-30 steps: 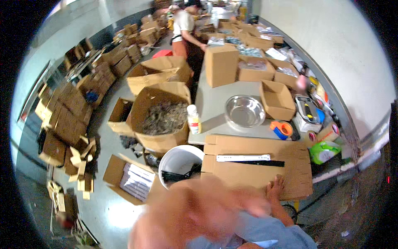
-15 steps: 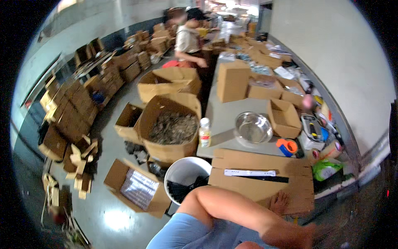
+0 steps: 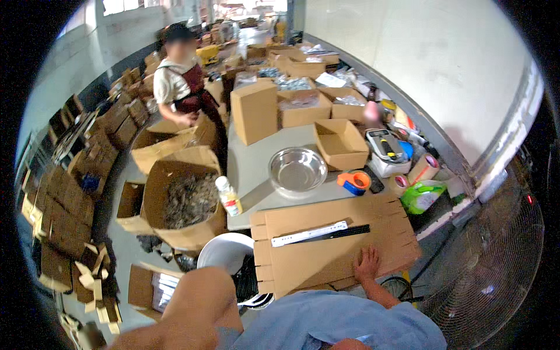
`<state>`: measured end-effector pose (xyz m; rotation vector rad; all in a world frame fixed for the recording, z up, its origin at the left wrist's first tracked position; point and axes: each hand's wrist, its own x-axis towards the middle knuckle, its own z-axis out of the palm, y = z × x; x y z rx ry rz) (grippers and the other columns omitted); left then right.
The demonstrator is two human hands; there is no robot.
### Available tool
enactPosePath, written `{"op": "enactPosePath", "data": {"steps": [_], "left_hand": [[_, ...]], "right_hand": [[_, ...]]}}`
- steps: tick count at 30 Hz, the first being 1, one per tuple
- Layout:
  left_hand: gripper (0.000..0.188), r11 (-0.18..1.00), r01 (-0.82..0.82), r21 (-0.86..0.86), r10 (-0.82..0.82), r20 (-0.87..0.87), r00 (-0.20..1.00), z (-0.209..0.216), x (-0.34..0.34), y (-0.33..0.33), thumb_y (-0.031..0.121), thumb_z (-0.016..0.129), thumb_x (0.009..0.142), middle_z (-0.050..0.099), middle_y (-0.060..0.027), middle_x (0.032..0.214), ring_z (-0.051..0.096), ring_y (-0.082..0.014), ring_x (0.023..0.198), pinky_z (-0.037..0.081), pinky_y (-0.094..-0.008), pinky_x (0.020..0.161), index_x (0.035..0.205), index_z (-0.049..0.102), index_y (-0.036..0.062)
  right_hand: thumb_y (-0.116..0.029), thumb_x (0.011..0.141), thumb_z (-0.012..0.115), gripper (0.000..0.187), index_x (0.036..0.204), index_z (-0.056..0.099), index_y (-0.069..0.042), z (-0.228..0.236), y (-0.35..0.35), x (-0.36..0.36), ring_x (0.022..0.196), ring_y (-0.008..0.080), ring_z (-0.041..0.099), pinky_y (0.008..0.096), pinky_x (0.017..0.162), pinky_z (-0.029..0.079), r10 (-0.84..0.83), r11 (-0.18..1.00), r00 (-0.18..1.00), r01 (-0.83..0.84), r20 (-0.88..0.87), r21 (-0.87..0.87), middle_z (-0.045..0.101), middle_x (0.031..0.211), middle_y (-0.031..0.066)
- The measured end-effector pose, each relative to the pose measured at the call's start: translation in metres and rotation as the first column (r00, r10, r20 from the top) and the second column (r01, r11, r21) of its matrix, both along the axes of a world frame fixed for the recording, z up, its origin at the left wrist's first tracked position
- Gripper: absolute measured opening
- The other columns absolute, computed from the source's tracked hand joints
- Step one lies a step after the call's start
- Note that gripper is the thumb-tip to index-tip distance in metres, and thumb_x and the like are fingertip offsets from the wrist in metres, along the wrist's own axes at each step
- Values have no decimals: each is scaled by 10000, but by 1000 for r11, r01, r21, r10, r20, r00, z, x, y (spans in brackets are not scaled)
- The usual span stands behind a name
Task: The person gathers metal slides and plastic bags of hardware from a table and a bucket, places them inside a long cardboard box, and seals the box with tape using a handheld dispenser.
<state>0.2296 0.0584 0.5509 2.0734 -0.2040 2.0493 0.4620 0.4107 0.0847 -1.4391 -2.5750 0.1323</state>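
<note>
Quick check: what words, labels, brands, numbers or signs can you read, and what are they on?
None can be read.
White strip on the cardboard: dark marks, too small to tell if print.
White-capped bottle: coloured label, too blurred.
Green-and-white packet: any print too blurred.

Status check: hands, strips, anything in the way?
Right hand palm down on flat cardboard; left hand out of view. White strip, black strip lying on the cardboard. No hand or box over them.

Right hand [image 3: 366,263] resting on flattened carton [image 3: 326,256], white strip [image 3: 309,234] lying beside black strip [image 3: 353,231], steel bowl [image 3: 297,171] sitting on worktop [image 3: 248,154], co-worker [image 3: 194,86] standing near open box [image 3: 160,158].
</note>
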Motion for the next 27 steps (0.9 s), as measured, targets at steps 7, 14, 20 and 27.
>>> {"op": "enactPosePath", "data": {"steps": [7, 14, 20, 27], "left_hand": [[380, 161, 33, 986, -109, -15, 994, -7, 17, 40, 281, 595, 854, 549, -131, 1196, 541, -276, 1085, 468, -383, 894, 1190, 575, 106], [583, 45, -669, -742, 165, -655, 738, -288, -31, 100, 418, 565, 852, 410, -215, 1314, 359, -376, 1242, 323, -440, 1014, 1290, 440, 55], [650, -466, -881, 80, 17, -995, -99, -452, -9, 108, 506, 531, 824, 113, -149, 1481, 94, -360, 1358, 181, -606, 1025, 1382, 332, 237], [603, -472, -875, 106, 23, -991, -133, -444, -3, 117, 541, 461, 846, 190, -127, 1471, 140, -345, 1354, 146, -578, 1043, 1383, 325, 303]], "right_hand": [[-355, 746, 583, 591, 1278, 455, -134, 58, -22, -16, 1313, 367, 229, 504, 1066, 176, -53, 983, 998, 55, 15, -174, 289, 1428, 158], [-359, 748, 594, 591, 1263, 463, -100, 39, -11, -4, 1302, 388, 237, 509, 1072, 165, -60, 986, 995, 47, -79, -163, 287, 1424, 175], [-332, 751, 587, 574, 1250, 464, -77, 0, -9, 4, 1299, 397, 236, 529, 1069, 159, 1, 1000, 972, -5, -234, -17, 295, 1407, 206], [-321, 733, 593, 560, 1228, 491, -79, -15, -4, 7, 1302, 362, 250, 530, 1065, 171, -39, 998, 987, 45, -156, 40, 328, 1398, 159]]}}
